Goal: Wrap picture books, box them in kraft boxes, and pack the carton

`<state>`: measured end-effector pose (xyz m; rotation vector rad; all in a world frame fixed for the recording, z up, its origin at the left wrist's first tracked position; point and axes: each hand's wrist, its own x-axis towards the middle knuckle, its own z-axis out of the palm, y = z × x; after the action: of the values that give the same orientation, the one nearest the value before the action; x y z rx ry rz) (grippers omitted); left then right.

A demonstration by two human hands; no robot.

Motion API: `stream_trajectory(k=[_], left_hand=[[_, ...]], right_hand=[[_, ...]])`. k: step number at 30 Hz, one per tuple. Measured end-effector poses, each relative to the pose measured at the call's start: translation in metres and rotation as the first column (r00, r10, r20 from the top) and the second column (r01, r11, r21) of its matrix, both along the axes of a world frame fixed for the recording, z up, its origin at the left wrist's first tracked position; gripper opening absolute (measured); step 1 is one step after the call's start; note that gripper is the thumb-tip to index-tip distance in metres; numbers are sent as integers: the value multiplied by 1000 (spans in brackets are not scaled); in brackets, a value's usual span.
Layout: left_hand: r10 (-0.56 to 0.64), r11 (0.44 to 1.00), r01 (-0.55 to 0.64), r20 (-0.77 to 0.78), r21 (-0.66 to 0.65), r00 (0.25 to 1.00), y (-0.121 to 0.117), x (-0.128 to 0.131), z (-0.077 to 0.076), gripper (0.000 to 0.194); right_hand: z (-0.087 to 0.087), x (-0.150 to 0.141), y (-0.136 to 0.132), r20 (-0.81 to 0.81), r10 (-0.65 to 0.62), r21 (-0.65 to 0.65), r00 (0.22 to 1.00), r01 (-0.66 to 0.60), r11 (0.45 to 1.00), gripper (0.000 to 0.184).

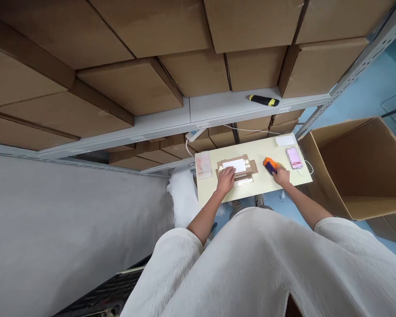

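My left hand lies with its fingers stretched out on the near left part of a small flat cardboard box. On top of that box is a white label, and shiny clear tape shows along its edges. A brown flap or piece sticks out beneath it on the right and near sides. To the right, my right hand is closed around an orange and purple tape dispenser, held at the table surface. Part of the dispenser is hidden under my fingers.
The small cream table also bears a phone, a white stack of labels and a clear packet. A utility knife lies on the shelf above. A large open carton stands right; boxes fill the shelves.
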<state>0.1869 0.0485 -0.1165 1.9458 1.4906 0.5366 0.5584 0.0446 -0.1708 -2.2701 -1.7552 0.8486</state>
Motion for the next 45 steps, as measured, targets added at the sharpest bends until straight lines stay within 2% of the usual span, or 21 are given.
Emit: stream_trajectory(k=[3,6,9,12,14,17,21,26,30,32,36,41,45], left_hand=[[-27,999,27,0,19,1000,4,-3,-3,42],[-36,999,35,26,41,999,9,-4,-6,41],[-23,999,19,70,51,997,16,-2,-9,38],[-4,998,-3,110,63,994,20,2,-13,35],[1,997,-12,127,80,992,21,3,-15,35],[-7,994,-7,136,108,991,19,2,-18,35],[9,992,-19,83,125,997,16,-7,-20,36],[-35,990,48,-100,136,994,17,-15,-15,44],[-64,989,83,-153,124,986,19,-16,-14,48],[-63,989,81,-144,121,988,19,-16,-14,51],[-72,990,85,-120,116,990,20,-19,-15,55],[-68,991,79,-105,108,992,20,-19,-14,54],[-21,998,22,-17,66,1000,19,-18,-8,45]], right_hand=[[17,14,18,-124,-93,35,988,98,995,39],[41,18,43,-413,-102,50,905,134,990,48],[72,1,68,-658,28,69,753,23,997,54],[97,-35,84,-763,128,61,633,-127,990,57],[105,-62,91,-790,186,76,584,-208,975,56],[108,-90,97,-801,243,95,547,-284,954,56],[106,-101,100,-741,296,139,603,-294,946,61],[117,-102,92,-527,487,275,697,-402,873,35],[128,-102,80,-270,518,286,812,-446,848,49],[130,-99,75,-220,502,272,836,-442,855,52],[130,-90,70,-289,451,257,845,-385,886,59],[124,-91,75,-385,455,324,803,-345,881,58],[115,-97,79,-427,460,328,779,-341,881,55]])
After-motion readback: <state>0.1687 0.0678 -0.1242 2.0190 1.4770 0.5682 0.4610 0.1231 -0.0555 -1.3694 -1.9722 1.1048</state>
